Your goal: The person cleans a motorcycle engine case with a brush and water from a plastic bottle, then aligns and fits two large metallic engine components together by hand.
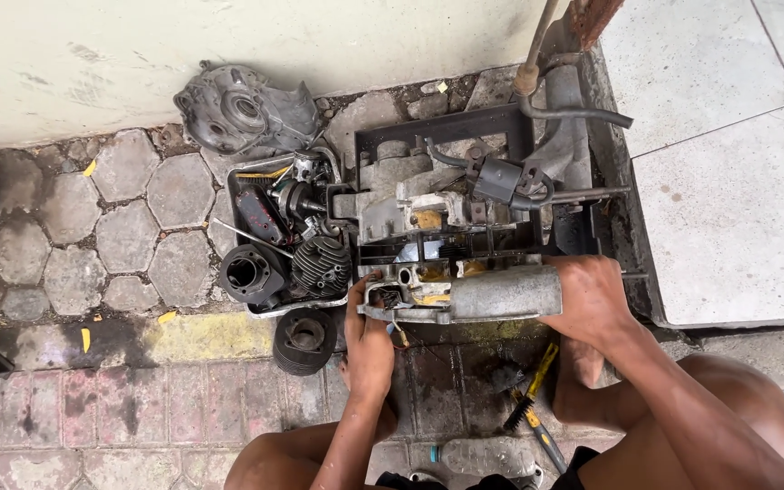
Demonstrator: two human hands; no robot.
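While a person squats over a stripped grey metal engine block (446,218) resting in a black steel frame (446,127) on the paving, both bare hands steady a long grey aluminium engine casing (483,295) lying across the near edge of that frame. The left hand (369,340) grips the casing's open end from below, fingers curled shut around its rim, apparently to keep it from tipping. The right hand (592,299) is clamped over the opposite, rounded end, fingers wrapped down its far side and out of sight. Just left of the frame, a shallow metal tray (240,177) keeps loose parts together, among them a black finned cylinder (322,266); another finned cylinder (304,340) sits on the bricks beside it. A yellow-handled wire brush (530,399) lies between the person's knees, within easy reach.
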